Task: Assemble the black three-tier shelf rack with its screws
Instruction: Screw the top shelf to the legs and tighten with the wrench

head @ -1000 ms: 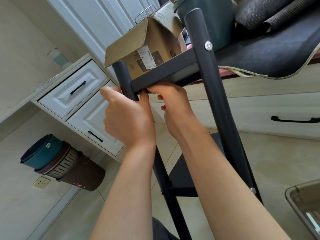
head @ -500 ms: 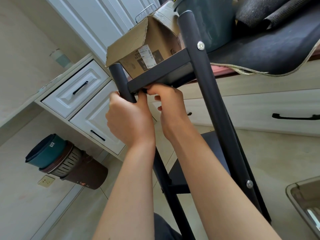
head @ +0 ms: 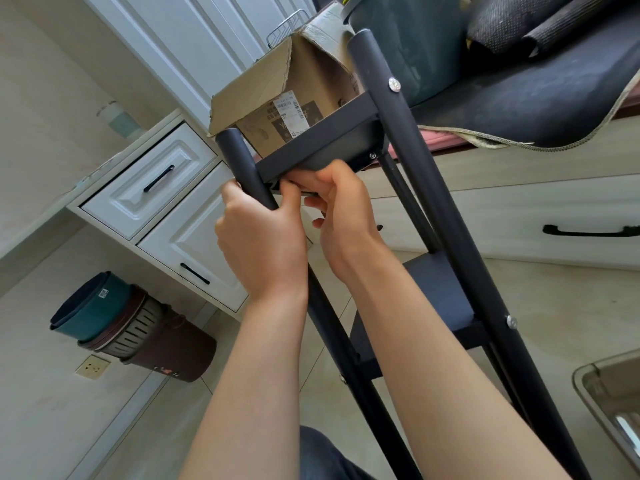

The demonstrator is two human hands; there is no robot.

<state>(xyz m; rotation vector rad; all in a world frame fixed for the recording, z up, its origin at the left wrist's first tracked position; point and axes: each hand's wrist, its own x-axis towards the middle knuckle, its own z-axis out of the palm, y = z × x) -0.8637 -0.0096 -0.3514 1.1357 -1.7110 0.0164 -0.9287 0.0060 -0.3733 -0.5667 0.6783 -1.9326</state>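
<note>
Leftmost, low against the wall: stacked bins lying on their side, a teal one nested in a brown one, with a wall socket just below. Above them, white drawers with black handles.

Centre-left: left hand wrapped round the near left post of the black shelf rack, fingers curled behind the post, thumb toward the right hand. The rack is tilted, its posts running from lower right up to upper left of the view.

Centre: right hand just beside the left, touching it at the thumb, fingertips pinched together under the top shelf where it meets the left post. What the fingertips pinch is hidden; cannot tell whether it is a screw.

Behind the top shelf: an open cardboard box with a printed label.

Right of centre: near right post carries two silver screws, upper screw and lower screw. A middle shelf is fixed between the posts.

Far right: dark mat draped over a tabletop edge, a drawer with a black handle below.
</note>
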